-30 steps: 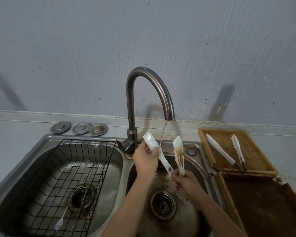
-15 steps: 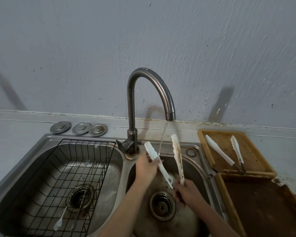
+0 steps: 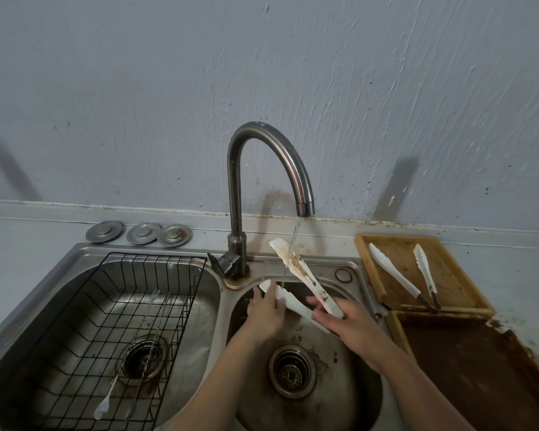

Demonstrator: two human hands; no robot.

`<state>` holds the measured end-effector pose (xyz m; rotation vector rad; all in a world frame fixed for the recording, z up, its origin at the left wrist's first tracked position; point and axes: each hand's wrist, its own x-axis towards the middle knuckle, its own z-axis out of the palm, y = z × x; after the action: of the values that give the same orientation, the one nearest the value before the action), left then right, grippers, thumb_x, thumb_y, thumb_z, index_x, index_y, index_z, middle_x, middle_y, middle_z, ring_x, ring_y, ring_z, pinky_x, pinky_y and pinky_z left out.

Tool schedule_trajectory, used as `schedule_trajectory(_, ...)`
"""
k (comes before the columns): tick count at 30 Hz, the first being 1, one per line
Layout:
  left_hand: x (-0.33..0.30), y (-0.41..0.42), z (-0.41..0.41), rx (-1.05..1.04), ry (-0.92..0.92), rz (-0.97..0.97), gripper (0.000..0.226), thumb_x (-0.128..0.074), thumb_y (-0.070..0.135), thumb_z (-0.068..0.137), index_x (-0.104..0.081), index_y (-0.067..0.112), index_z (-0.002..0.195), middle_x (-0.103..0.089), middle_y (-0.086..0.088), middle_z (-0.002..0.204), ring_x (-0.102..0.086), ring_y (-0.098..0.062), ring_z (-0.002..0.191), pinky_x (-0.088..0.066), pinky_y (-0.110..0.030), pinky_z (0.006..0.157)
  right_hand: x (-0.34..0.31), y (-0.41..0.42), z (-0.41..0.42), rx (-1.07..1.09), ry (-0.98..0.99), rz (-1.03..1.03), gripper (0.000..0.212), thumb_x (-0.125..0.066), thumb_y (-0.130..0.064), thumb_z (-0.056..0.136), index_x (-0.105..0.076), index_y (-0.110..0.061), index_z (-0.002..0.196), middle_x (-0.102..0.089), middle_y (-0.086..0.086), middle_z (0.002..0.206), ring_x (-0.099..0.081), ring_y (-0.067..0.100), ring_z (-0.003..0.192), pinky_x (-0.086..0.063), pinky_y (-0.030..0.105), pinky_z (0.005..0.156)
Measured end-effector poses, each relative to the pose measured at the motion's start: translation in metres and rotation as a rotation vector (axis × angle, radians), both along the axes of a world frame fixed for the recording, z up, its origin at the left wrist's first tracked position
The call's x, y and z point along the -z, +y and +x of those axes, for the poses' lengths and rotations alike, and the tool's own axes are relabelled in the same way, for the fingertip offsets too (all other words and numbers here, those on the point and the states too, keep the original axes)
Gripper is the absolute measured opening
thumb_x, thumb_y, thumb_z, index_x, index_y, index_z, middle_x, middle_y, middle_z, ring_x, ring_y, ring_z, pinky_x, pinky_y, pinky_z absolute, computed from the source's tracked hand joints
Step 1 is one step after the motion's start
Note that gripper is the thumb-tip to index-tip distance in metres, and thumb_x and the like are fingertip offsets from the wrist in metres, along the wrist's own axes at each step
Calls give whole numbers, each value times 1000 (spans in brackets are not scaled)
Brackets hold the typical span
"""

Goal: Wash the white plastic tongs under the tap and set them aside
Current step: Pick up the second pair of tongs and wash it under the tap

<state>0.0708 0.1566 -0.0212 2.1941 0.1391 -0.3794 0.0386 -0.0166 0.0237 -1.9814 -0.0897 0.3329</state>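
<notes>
Well to the left of both hands, a black wire rack [image 3: 106, 321] is sitting inside the left sink basin [image 3: 19, 353], with several long thin utensils [image 3: 131, 362] lying in it, one ending in a white tip. Beyond that basin, three round metal drain covers [image 3: 139, 233] are lying in a row on the counter [image 3: 28, 231] near the wall. The left hand [image 3: 266, 312] is reaching over the right sink basin [image 3: 349, 405], with its fingers curling around the lower arm of the white plastic tongs [image 3: 296, 272] near that arm's tip. The tongs are being held spread apart above the right basin, between the two hands, the upper arm carrying brown staining along its inner face. Just behind the left hand, the dark metal tap [image 3: 262, 150] is arching over, and a thin stream of water [image 3: 293, 244] is falling from its spout onto the stained upper arm. The right hand [image 3: 352, 321] is gripping the tongs at their joined end, fingers wrapping round it. Below both hands, a round drain strainer [image 3: 291, 371] is sitting in the basin floor. To the right of the right hand, a second pair of white tongs [image 3: 405, 272] is lying open on a light wooden tray [image 3: 455, 293] on the counter, and a darker, stained wooden board [image 3: 479, 368] is lying just nearer than the tray.
</notes>
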Motion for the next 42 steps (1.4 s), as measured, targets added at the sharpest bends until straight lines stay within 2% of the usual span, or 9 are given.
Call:
schedule_trajectory(5, -18, 2, -2, 80, -262, -164, 30, -38, 17, 99, -61, 13, 118, -47, -14, 133, -39, -26, 129, -31, -40, 109, -10, 22, 7, -66, 49, 336, 19, -56, -1, 87, -71, -13, 90, -73, -3, 107, -62, 12, 108, -48, 23, 87)
schedule_trajectory(9, -25, 11, -11, 26, -134, -555, 33, -45, 12, 96, -70, 32, 90, -70, 6, 95, -64, -9, 93, -49, -17, 80, -14, 34, 14, -111, 14, 449, 21, -47, 1, 86, -64, -3, 98, -74, 10, 92, -66, 22, 98, -50, 33, 88)
schedule_trajectory(14, -23, 17, -9, -166, -83, -861, 33, -39, 9, 97, -71, 19, 92, -74, -9, 81, -66, -19, 69, -54, -32, 73, -5, 51, 28, -151, -40, 63, 18, -52, -3, 87, -56, -13, 102, -61, -2, 56, -57, 7, 53, -49, 24, 55)
schedule_trajectory(20, -17, 12, -7, -235, -28, -996, 29, -63, -6, 81, -64, 5, 108, -73, -11, 84, -62, -19, 50, -54, -25, 48, 0, 65, 43, -125, -17, -109, 19, -49, -9, 80, -64, -20, 87, -65, 14, 66, -54, 14, 51, -46, 29, 50)
schedule_trajectory(24, -13, 11, 3, -344, -2, -958, 12, -66, 0, 81, -65, 1, 93, -69, -6, 58, -56, -14, 37, -43, -18, 36, 3, 64, 45, -143, -37, -177, 11, -54, -11, 84, -62, -17, 86, -64, 7, 62, -56, 14, 51, -49, 29, 50)
schedule_trajectory(27, -12, 9, 10, -396, -19, -967, 14, -58, 14, 90, -65, 4, 83, -62, -5, 49, -50, -17, 35, -45, -26, 39, 1, 64, 44, -161, -71, -190, 16, -56, -8, 84, -62, -23, 81, -65, 6, 61, -60, 12, 52, -53, 31, 53)
schedule_trajectory(34, -17, 9, 6, -262, -87, -869, 17, -69, -6, 76, -64, 4, 87, -71, -9, 73, -60, -20, 42, -51, -27, 40, -1, 59, 43, -198, -69, -160, 36, -53, 2, 81, -63, -21, 107, -66, 1, 62, -59, 5, 48, -40, 15, 42)
schedule_trajectory(38, -15, 4, 5, -339, -33, -982, 15, -61, 14, 88, -64, 0, 87, -61, -17, 57, -51, -22, 31, -47, -25, 36, -5, 58, 39, -214, -81, -167, 21, -53, -8, 87, -60, -29, 89, -63, -1, 55, -58, 5, 46, -40, 13, 43)
schedule_trajectory(42, -4, -4, -2, -294, 61, -979, 13, -68, 2, 80, -67, 3, 92, -72, -16, 81, -68, -25, 65, -57, -42, 69, -5, 46, 31, -215, 11, -228, 26, -49, -3, 86, -60, -25, 80, -56, -6, 45, -48, 0, 34, -37, 15, 36)
